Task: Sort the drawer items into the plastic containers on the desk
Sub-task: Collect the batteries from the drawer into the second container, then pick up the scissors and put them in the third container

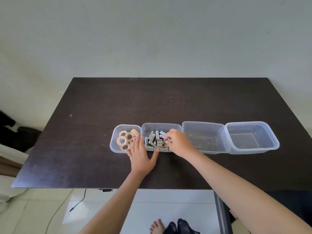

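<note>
Four clear plastic containers stand in a row on the dark desk (101, 107). The leftmost container (113, 142) holds several tape rolls (121, 140). The second container (161, 126) holds several batteries (152, 139). My left hand (141, 156) lies flat with spread fingers against the front of these two containers. My right hand (177, 142) reaches into the battery container, its fingertips pinched on a battery (163, 143). The third container (205, 132) and the fourth container (251, 127) look empty.
The desk's back stands against a pale wall. Below the front edge an open white drawer (168, 208) shows, with bare feet and a dark cloth (179, 227) beneath. A black cable (79, 201) lies on the floor at left.
</note>
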A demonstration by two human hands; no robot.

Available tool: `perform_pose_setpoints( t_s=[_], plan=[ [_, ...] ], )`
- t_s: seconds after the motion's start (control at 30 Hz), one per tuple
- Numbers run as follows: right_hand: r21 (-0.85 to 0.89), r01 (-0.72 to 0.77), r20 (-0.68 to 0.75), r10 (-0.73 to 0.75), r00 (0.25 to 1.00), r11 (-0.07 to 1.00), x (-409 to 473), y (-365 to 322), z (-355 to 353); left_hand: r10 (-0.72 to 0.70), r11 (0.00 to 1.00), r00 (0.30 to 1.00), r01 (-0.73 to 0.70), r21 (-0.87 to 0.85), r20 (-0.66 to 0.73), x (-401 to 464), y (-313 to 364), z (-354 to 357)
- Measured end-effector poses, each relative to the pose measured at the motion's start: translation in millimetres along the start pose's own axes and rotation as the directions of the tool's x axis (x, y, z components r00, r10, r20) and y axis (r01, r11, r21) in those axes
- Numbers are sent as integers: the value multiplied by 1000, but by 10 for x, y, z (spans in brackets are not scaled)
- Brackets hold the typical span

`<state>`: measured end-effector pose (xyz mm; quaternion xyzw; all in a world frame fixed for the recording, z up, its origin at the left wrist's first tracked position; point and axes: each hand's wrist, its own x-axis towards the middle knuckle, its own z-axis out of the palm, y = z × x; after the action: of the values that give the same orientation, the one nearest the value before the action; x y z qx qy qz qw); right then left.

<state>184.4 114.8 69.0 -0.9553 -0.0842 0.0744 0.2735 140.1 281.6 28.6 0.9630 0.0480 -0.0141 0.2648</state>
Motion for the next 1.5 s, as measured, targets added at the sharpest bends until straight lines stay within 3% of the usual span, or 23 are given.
perform_pose_setpoints(
  t_s=[0.33, 0.73, 0.87, 0.97, 1.13, 1.23, 1.37, 1.5],
  plan=[
    [107, 35, -140, -19, 990, 994, -626, 306, -293, -39, 999, 996, 38, -11, -81, -372, 187, 119],
    [145, -110, -76, 122, 990, 983, -2510, 1703, -529, 198, 932, 972, -227, -284, -126, -1789, 1179, 1062],
    [133, -222, 20, 222, 975, 966, -3099, 2374, -514, 190, 925, 981, -188, -331, -28, -2416, 1644, 1524],
    [109, -253, 90, 244, 966, 961, -3452, 2801, -460, 137, 940, 980, -82, -332, 146, -2754, 1895, 1884],
    [115, -346, 240, 312, 919, 931, -3842, 3254, -303, -30, 979, 909, 110, -170, 416, -3004, 2056, 2310],
    [110, -385, 314, 335, 888, 916, -3890, 3384, -224, -104, 986, 878, 152, -67, 468, -3034, 2078, 2464],
    [89, -328, 384, 272, 883, 940, -3855, 3433, -61, -225, 972, 880, 232, 35, 418, -3180, 2103, 2634],
    [19, -159, 451, 134, 882, 987, -3770, 3392, 116, -373, 928, 725, 301, 221, 579, -3339, 2056, 2755]
  ],
)
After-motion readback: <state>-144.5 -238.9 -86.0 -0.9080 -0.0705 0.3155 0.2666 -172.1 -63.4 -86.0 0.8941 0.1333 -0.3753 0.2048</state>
